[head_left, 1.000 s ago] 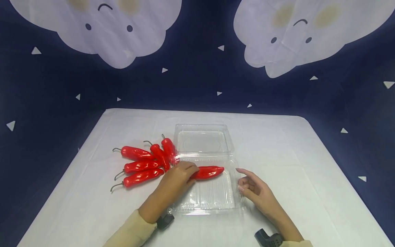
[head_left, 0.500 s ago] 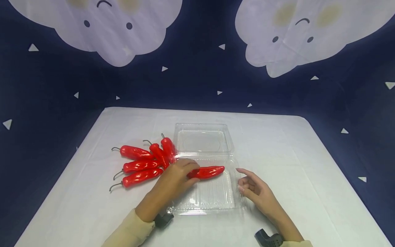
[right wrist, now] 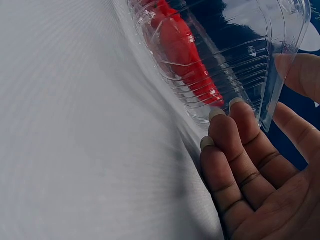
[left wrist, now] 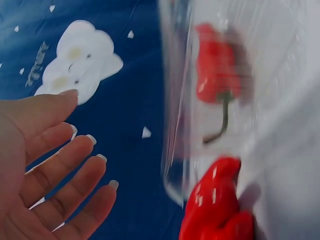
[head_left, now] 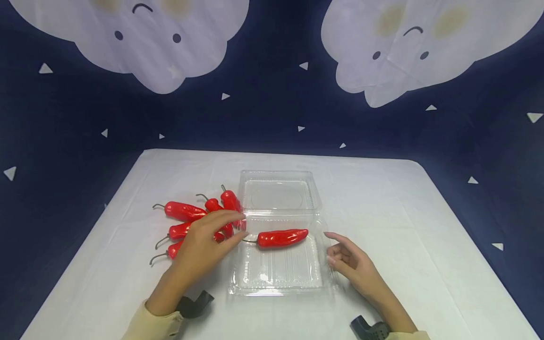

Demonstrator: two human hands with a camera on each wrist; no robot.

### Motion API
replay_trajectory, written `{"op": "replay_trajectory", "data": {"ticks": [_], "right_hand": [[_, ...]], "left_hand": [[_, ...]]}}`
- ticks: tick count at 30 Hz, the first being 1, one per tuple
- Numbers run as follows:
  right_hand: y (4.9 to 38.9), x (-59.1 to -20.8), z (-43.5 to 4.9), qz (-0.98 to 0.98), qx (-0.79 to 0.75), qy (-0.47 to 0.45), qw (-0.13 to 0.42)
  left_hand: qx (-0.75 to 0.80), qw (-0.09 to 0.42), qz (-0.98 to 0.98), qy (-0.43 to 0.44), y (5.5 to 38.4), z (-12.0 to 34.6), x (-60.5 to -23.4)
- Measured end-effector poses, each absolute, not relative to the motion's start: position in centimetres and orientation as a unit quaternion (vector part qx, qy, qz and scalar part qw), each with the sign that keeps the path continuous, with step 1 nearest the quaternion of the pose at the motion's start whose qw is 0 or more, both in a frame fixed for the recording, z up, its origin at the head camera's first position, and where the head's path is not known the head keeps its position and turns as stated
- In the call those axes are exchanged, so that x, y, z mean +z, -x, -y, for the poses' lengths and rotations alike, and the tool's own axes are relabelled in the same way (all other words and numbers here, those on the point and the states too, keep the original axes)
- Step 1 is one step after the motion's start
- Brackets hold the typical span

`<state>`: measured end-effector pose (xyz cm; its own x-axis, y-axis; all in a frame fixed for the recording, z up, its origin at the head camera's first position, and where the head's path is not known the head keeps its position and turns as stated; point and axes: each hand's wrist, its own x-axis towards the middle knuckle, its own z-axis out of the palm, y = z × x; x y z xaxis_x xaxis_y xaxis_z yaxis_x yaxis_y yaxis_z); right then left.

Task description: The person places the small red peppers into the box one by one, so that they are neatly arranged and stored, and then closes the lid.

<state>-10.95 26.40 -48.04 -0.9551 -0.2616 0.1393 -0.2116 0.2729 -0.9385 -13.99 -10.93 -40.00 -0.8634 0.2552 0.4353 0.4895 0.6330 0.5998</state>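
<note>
A red chili pepper (head_left: 282,238) lies across the base of an open clear plastic clamshell container (head_left: 278,278), its stem pointing left. My left hand (head_left: 206,245) is just left of the container, over a fan of several more red chili peppers (head_left: 184,211), and partly hides them. Its fingers are spread and hold nothing; the left wrist view shows the palm and loosely bent fingers. At the container's right rim, my right hand (head_left: 354,264) has curled fingers against the side wall and the thumb at the rim, which the right wrist view (right wrist: 250,175) shows closely.
The container's lid (head_left: 278,191) lies folded back, away from me. A white cloth covers the table (head_left: 382,203). Behind stands a dark blue backdrop (head_left: 272,118) with clouds and small triangles. A dark wrist camera (head_left: 195,304) is strapped below each hand.
My left hand has let go of the chili pepper in the container and drawn back left over the other peppers. The right hand stays at the container's rim.
</note>
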Motion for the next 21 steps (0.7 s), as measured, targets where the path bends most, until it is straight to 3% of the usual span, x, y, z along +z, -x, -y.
{"op": "replay_trajectory", "data": {"ticks": [8,21], "right_hand": [[11.0,-48.1,-26.3,-0.804,-0.577,0.139,0.026],[10.9,-47.8,-26.5,-0.803,-0.58,0.132,0.035]], "left_hand": [[-0.376,0.191,0.894,0.15,12.6,14.5,-40.7],[-0.39,0.205,0.887,0.142,11.3,16.3,-42.9]]}}
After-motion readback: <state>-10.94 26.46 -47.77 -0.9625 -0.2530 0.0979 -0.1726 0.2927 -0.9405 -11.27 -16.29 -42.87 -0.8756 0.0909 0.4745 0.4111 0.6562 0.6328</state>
